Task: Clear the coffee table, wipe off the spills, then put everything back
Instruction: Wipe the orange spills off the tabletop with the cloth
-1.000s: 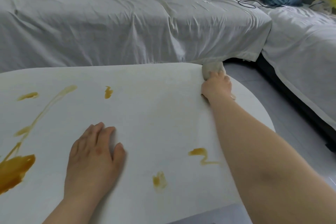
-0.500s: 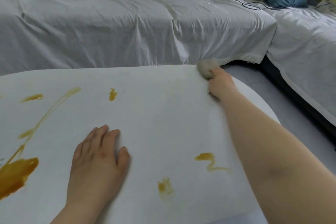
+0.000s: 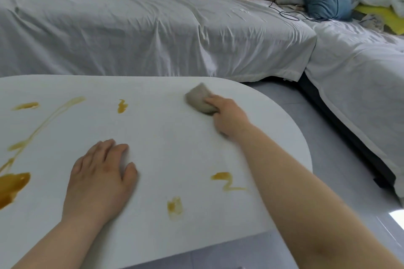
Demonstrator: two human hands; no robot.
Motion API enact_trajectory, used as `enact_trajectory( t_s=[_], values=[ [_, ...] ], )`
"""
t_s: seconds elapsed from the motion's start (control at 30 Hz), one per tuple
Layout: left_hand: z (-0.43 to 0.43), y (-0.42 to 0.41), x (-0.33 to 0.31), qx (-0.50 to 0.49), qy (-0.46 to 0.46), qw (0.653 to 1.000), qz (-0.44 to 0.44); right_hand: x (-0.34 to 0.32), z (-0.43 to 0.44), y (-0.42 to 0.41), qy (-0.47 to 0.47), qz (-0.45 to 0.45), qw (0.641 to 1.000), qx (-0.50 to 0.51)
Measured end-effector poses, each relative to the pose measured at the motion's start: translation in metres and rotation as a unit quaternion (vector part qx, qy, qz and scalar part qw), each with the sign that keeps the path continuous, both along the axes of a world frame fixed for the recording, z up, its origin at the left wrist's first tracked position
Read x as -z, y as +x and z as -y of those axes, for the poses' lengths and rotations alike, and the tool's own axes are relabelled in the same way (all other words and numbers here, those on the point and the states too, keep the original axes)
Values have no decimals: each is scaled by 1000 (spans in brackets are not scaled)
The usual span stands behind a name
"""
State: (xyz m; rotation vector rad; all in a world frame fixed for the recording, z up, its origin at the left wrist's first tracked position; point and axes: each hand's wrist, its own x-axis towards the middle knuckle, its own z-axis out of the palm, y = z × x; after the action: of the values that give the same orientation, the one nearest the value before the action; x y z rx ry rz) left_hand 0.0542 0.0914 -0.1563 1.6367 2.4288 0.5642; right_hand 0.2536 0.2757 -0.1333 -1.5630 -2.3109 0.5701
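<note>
White coffee table point(image 3: 175, 137) was still spill-streaked point(image 3: 121, 106), so the right hand point(image 3: 229, 118) clutching the cloth point(image 3: 200, 100) should've pressed flat and swept toward them, left hand point(image 3: 100, 172) open, bracing.

My white oval coffee table point(image 3: 166, 137) looked smooth and matt, amber spills point(image 3: 13, 185) glossy and wet, grey-beige wiping cloth point(image 3: 200, 101) soft and nubbly, pale sofa cover point(image 3: 153, 35) creased cotton-like fabric.

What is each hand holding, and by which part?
The right hand grips a grey-brown cloth by its near right end. The left hand lies flat on the table, holding nothing.
</note>
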Motion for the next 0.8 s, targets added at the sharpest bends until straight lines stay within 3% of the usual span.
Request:
enact_trajectory(
  t_s=[0.1, 0.17, 0.27, 0.47, 0.53, 0.6, 0.67, 0.73, 0.8],
  values=[
    [-1, -1, 1, 0, -3, 1000, -4, -1, 2, 67, 39, 25, 975, 217],
    [-2, -1, 0, 1, -6, 1000, -7, 2, 13, 82, 53, 29, 956, 288],
    [0, 0, -2, 2, -11, 1000, -9, 6, 27, 63, 29, 12, 964, 265],
    [1, 0, -2, 2, -19, 1000, -6, 14, 74, 12, 58, -10, 997, 47],
    [0, 0, -3, 2, -17, 1000, -5, 13, 76, 20, 62, -14, 998, 25],
    [0, 0, -4, 3, -18, 1000, -6, 6, 69, 46, 47, -41, 996, 71],
    [-1, 0, -4, 4, -17, 1000, -5, 0, 62, 84, 35, -53, 981, 182],
    [-1, 0, -4, 5, -19, 1000, -8, -4, 61, 113, 21, -21, 960, 278],
    [0, 1, -3, 5, -17, 1000, -9, -3, 68, 114, 24, 5, 952, 306]
  ],
)
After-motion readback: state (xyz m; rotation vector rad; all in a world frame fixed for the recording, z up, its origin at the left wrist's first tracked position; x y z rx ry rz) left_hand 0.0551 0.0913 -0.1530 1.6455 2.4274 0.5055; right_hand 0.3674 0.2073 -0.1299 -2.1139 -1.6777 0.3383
